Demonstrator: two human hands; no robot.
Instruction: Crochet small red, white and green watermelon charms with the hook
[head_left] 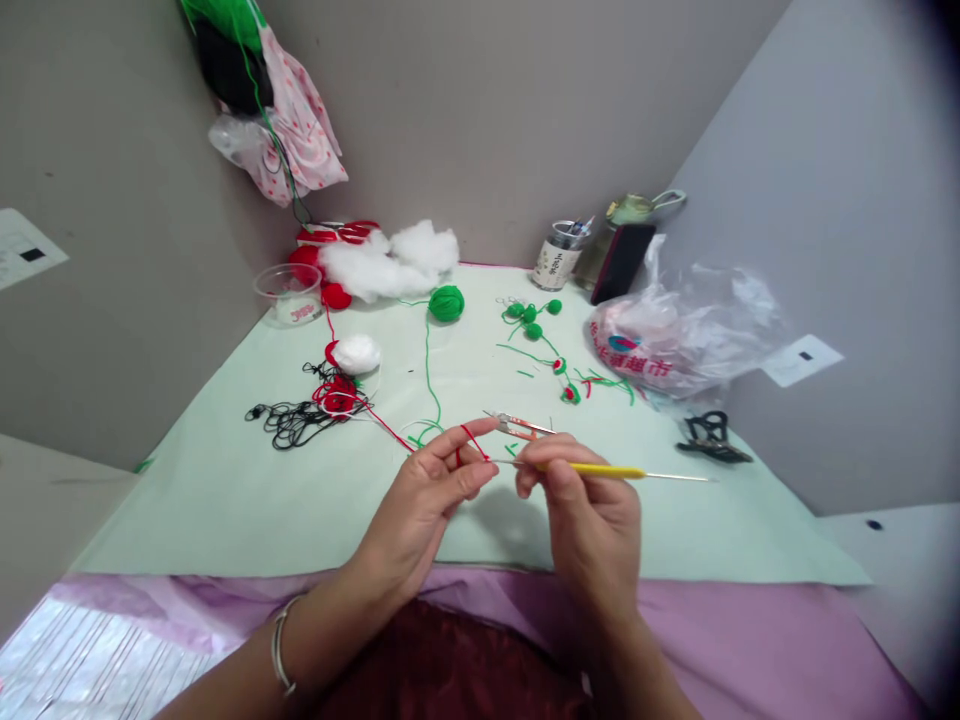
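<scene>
Pale green table cover (pixel 750 540) fills the center, edges running to lower left and lower right. Clear plastic bag (pixel 720 320) with red lettering, right side. Pink dotted bag (pixel 304 130) hangs upper left. Left hand (pixel 424 490), lower center: thumb and fingers pinched on red yarn, index raised with a strand over it. Right hand (pixel 596 520), just right of it: grasping the yellow handle of a hook, pen-style. White stuffing (pixel 375 268) upper left of center; black yarn tangle (pixel 289 425) left, touching red yarn. Dark phone (pixel 624 262) leans upright, upper right, near a labeled pen cup (pixel 556 258). Clear tub (pixel 291 298) at left; black claw clip (pixel 712 437) at right. White ball (pixel 356 354) left of center, green yarn ball (pixel 447 303) upper center. Yellow-handled hook (pixel 609 470) center right, metal tip at the red yarn by the left fingertips. Snips (pixel 519 425) just above the hands. Small green balls (pixel 532 330) right of center. Thinnest: red yarn (pixel 390 432), running from left of center to the left hand.
</scene>
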